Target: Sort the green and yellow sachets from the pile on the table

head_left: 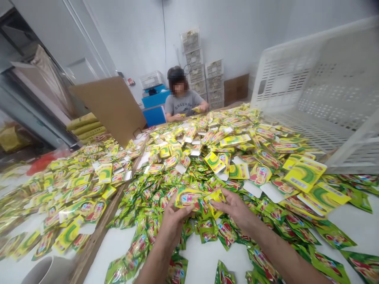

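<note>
In front of me, my left hand (174,215) is closed around a small yellow printed carton (189,198), held sideways above the pile. Just to the right, my right hand (233,207) pinches a small yellow printed packet (217,202) between thumb and fingers. Its near end meets the carton's right end, and whether the two are joined I cannot tell. A strip of green shows between the hands. Below and around them lie many green foil sachets (207,230). Beyond them, yellow cartons (237,171) are heaped, several with white end flaps standing out.
A white perforated crate (280,79) lies tipped on its side at the right. A wooden strip (102,232) divides the table, with more cartons (71,209) left of it. A cardboard sheet (109,106) stands behind. Across the table sits a person (185,103) handling cartons.
</note>
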`<state>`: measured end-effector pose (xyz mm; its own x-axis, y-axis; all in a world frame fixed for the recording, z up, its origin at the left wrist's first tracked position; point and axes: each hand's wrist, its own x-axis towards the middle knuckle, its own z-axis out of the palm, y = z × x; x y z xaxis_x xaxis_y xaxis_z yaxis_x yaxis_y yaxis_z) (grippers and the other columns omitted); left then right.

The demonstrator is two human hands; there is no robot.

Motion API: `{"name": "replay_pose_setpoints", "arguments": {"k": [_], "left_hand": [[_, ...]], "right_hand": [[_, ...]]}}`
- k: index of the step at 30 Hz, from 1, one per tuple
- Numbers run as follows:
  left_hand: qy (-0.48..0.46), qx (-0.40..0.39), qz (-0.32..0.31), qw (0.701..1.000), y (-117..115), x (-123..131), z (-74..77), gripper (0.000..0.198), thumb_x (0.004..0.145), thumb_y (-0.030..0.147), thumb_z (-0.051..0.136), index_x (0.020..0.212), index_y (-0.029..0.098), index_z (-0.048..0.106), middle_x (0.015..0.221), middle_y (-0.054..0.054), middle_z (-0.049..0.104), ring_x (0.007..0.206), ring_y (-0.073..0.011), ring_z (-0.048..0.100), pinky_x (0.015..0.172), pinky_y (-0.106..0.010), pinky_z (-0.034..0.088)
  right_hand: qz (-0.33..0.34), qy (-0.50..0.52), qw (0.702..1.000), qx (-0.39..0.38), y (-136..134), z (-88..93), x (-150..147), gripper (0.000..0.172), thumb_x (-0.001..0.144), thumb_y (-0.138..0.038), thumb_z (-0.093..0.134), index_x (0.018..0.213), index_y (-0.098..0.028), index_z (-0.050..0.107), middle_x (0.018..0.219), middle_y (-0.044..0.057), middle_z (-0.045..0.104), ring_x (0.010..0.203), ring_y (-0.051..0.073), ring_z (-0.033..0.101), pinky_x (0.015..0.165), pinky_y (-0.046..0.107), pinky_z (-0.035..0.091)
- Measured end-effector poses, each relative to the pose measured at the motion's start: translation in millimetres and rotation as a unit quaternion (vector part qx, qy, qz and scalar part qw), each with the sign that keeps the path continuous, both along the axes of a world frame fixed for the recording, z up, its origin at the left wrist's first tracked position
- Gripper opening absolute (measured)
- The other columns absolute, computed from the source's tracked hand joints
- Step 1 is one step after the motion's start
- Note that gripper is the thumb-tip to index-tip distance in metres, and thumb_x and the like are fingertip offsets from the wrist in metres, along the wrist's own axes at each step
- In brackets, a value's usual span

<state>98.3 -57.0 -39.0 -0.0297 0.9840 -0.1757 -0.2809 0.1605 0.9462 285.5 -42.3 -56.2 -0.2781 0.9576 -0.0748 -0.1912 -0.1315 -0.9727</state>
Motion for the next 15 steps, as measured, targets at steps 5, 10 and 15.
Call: {"name": "replay_pose_setpoints", "arguments": {"k": [5, 10, 15], "left_hand": [[0.193, 0.055, -0.114, 0.973, 5.2, -27.0, 22.5, 0.043, 0.055, 0.031, 0.078, 0.096, 0.022, 0.068, 0.081, -0.003, 0.068, 0.075, -0.0201, 0.063, 0.068, -0.030, 0.049], [0.248, 0.026, -0.171, 0.953, 8.3, -14.5, 18.7, 0.024, 0.061, 0.038, 0.074, 0.077, 0.019, 0.071, 0.072, -0.002, 0.068, 0.063, -0.0179, 0.061, 0.060, -0.027, 0.046], [0.135, -0.029, -0.040, 0.990, 1.4, 3.9, -7.4, 0.036, 0.056, 0.038, 0.078, 0.084, 0.017, 0.071, 0.081, -0.004, 0.071, 0.070, -0.0189, 0.064, 0.068, -0.029, 0.049]], "right_hand": [[0.037, -0.106, 0.993, 0.032, -0.9, 5.1, 11.9, 0.055, 0.064, -0.044, 0.073, 0.111, -0.017, 0.060, 0.108, 0.007, 0.065, 0.114, 0.029, 0.051, 0.097, 0.043, 0.040], [0.004, -0.053, 0.997, 0.048, 1.3, 8.4, 11.1, 0.041, 0.069, -0.044, 0.068, 0.099, -0.017, 0.060, 0.091, 0.003, 0.068, 0.089, 0.023, 0.062, 0.083, 0.038, 0.049], [-0.133, -0.070, 0.984, 0.091, 7.4, 5.1, 12.3, 0.036, 0.071, -0.044, 0.065, 0.094, -0.018, 0.058, 0.090, 0.003, 0.066, 0.084, 0.020, 0.060, 0.080, 0.034, 0.048]]}}
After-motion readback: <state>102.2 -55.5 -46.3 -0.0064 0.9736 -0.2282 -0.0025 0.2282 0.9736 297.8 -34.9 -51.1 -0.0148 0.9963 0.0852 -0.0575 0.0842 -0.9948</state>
